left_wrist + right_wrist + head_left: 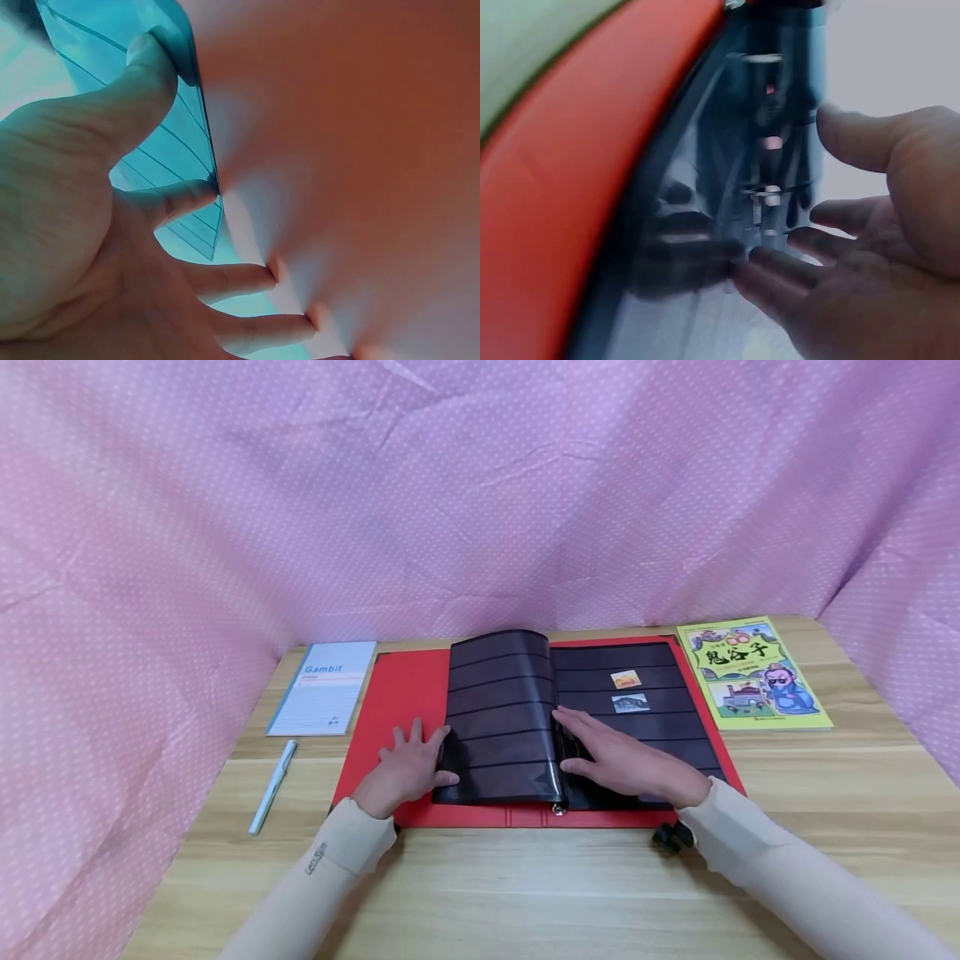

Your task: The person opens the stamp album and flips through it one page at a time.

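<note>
A red stamp album (405,685) lies spread on the table, with black pocketed pages. Its left page (495,710) bows upward near the binding. My left hand (405,768) is at that page's outer edge, thumb over the page and the other fingers spread across the red cover. In the left wrist view, the thumb (154,75) overlaps the page and the fingers look straight. My right hand (626,758) lies over the right page (675,727), straight fingertips at the binding. Two small stamps, one orange (626,679) and one grey (630,703), sit in the right page above this hand.
Left of the album are a pale notebook (322,689) marked Gambit and a light blue pen (272,787). A yellow comic-style book (753,672) lies beyond the album's right edge. Pink dotted cloth (480,510) hangs behind the wooden table (510,893).
</note>
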